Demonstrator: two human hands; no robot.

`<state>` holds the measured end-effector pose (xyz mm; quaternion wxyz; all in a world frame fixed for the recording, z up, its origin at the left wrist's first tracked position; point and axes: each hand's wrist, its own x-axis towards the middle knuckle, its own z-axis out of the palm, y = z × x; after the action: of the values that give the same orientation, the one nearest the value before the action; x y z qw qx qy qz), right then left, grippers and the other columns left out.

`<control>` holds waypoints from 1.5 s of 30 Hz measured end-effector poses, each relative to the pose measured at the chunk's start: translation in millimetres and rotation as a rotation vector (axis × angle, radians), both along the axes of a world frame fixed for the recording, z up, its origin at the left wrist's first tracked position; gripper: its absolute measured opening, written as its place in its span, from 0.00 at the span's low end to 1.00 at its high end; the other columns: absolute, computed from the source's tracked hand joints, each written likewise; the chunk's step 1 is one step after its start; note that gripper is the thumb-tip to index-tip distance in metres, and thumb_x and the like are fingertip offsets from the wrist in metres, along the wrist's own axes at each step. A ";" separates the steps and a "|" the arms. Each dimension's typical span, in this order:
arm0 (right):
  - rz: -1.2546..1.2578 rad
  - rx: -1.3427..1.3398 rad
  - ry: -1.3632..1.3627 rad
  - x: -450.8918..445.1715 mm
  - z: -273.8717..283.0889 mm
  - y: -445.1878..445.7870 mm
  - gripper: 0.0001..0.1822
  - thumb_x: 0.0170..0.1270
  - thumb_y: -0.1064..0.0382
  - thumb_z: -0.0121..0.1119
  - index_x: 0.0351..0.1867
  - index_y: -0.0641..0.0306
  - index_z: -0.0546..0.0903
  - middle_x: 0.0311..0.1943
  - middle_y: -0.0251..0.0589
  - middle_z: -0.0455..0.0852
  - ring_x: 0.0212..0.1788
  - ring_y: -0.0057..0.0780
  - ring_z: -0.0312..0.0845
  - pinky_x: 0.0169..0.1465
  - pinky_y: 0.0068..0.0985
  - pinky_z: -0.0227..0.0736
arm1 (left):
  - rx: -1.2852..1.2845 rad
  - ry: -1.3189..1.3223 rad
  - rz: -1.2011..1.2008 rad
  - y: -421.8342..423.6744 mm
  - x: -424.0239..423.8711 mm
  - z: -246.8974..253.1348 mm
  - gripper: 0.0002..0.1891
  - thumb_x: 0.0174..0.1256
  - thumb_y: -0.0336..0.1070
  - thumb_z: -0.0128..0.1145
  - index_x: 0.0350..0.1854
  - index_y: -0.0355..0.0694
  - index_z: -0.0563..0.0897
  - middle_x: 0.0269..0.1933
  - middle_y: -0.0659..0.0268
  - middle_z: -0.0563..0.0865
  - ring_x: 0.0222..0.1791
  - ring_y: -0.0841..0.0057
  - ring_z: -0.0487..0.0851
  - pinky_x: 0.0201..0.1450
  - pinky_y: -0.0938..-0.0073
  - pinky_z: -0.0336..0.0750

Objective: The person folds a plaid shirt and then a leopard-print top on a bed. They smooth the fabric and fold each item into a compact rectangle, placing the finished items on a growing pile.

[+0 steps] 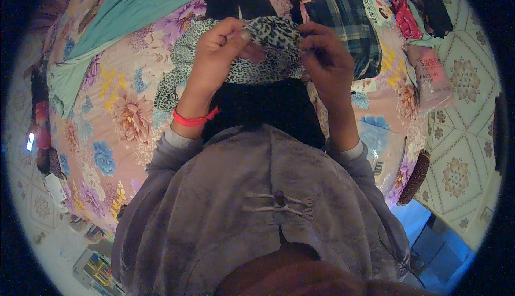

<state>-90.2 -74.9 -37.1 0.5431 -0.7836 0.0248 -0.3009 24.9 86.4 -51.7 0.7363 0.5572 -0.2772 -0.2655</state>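
Observation:
A black-and-white leopard-print garment (265,70) lies across my legs, its left part spread on the bedding. My left hand (215,56), with a red band (195,119) at the wrist, pinches the garment's upper edge between thumb and fingers. At the other end of that edge, my right hand (328,60) grips the cloth with bent fingers. Between the hands the upper edge is stretched slightly, and a pinkish patch (254,52) shows below it; whether that is fingers or fabric is unclear. Just beyond my right hand lies a folded plaid garment (342,18).
I sit on a floral bedspread (128,115). Mint-green cloth (132,22) stretches along the left. At right are a red garment (404,18), a printed plastic bag (430,78) and a clear plastic bag (382,147). Patterned tile floor (462,135) lies past the bed's edge.

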 end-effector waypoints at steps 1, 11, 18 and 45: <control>0.014 -0.021 -0.005 -0.9 -0.5 -0.4 0.11 0.45 0.79 0.51 0.31 0.64 0.76 0.43 0.42 0.75 0.34 0.19 0.71 0.33 0.15 0.66 | -0.064 0.037 0.022 0.3 0.1 -0.4 0.06 0.61 0.30 0.47 0.36 0.33 0.72 0.28 0.56 0.81 0.27 0.70 0.82 0.31 0.75 0.77; -0.026 0.135 0.069 -2.1 -28.4 4.2 0.11 0.50 0.77 0.52 0.36 0.63 0.75 0.44 0.41 0.74 0.32 0.15 0.71 0.29 0.11 0.66 | -0.252 0.168 0.098 1.0 2.9 -0.5 0.07 0.62 0.31 0.46 0.36 0.33 0.73 0.31 0.57 0.81 0.28 0.70 0.81 0.36 0.70 0.77; 0.062 0.364 0.208 5.0 -11.9 11.3 0.12 0.54 0.71 0.53 0.42 0.65 0.73 0.36 0.35 0.78 0.33 0.18 0.72 0.35 0.15 0.69 | -0.020 -0.127 0.135 1.5 -4.2 6.6 0.08 0.61 0.31 0.47 0.38 0.32 0.73 0.30 0.62 0.80 0.28 0.76 0.80 0.34 0.78 0.75; -0.044 0.501 0.104 19.9 -35.8 5.8 0.10 0.61 0.61 0.47 0.41 0.63 0.71 0.40 0.40 0.77 0.42 0.32 0.74 0.47 0.32 0.70 | 0.023 0.175 0.001 -14.1 -1.4 -24.2 0.09 0.53 0.20 0.44 0.37 0.32 0.69 0.32 0.63 0.78 0.25 0.75 0.80 0.33 0.76 0.78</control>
<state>-70.3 -69.1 -72.9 0.7117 -0.6381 0.1432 -0.2564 23.5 72.3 -75.9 0.7513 0.5407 -0.2084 -0.3159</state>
